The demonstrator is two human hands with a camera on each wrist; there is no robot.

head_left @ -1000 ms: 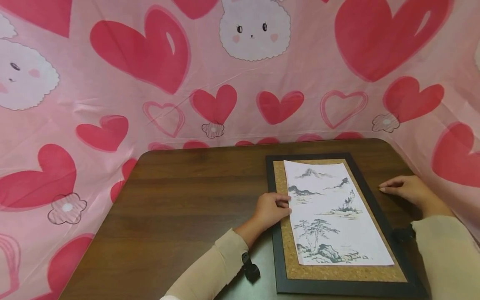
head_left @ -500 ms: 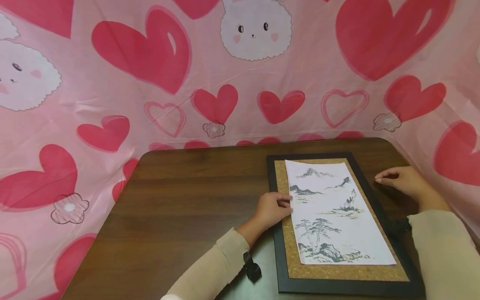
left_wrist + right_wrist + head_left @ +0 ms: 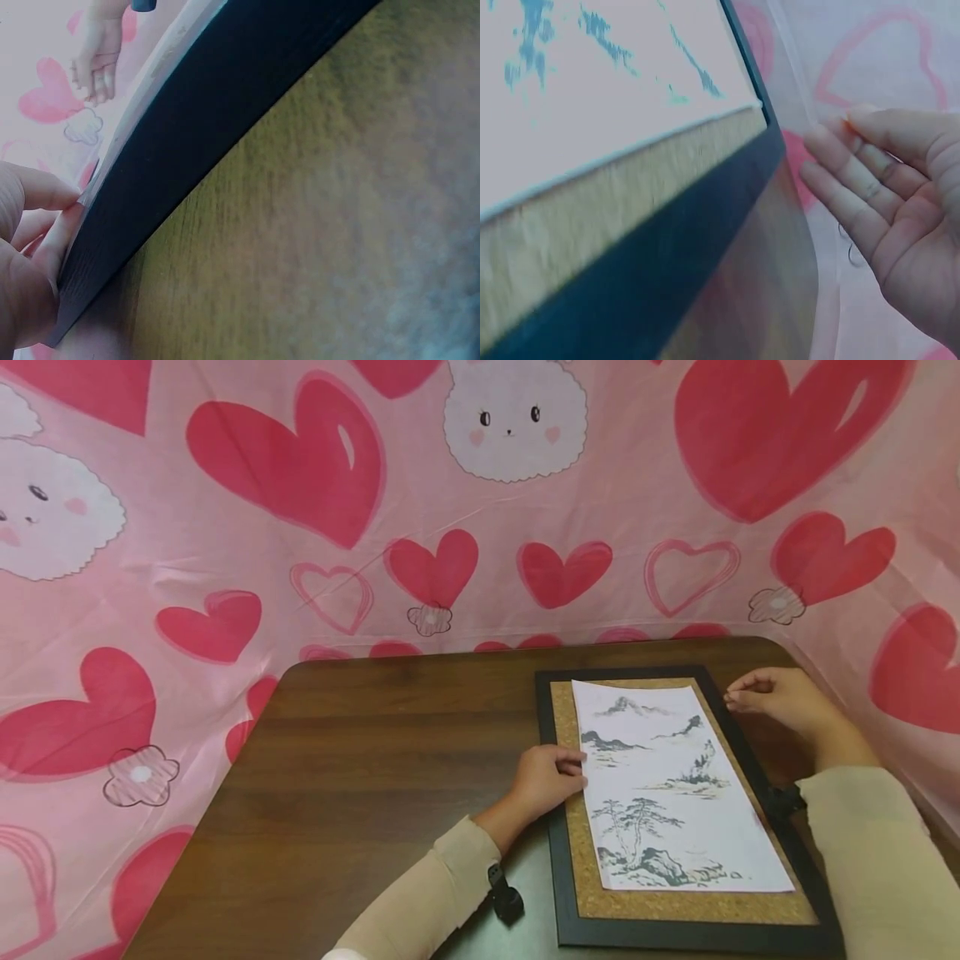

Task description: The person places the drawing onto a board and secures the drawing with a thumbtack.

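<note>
A white sheet of paper with ink drawings of mountains and trees lies on a black-framed cork board. My left hand is at the sheet's left edge, holding it between thumb and fingers. In the left wrist view, fingertips meet the paper's edge above the black frame. Just beyond the board's upper right side, my right hand has its thumb and index finger pressed together. A tiny orange thing shows between those fingertips in the right wrist view; its kind is hidden.
The board rests on the right half of a dark brown wooden table. A pink cloth with hearts hangs behind and beside the table. Each wrist wears a small black camera; the left one hangs below the cuff.
My right hand has moved left and away from me, up to the board's right side, thumb and index finger still together. My left hand and the paper have stayed in place.
</note>
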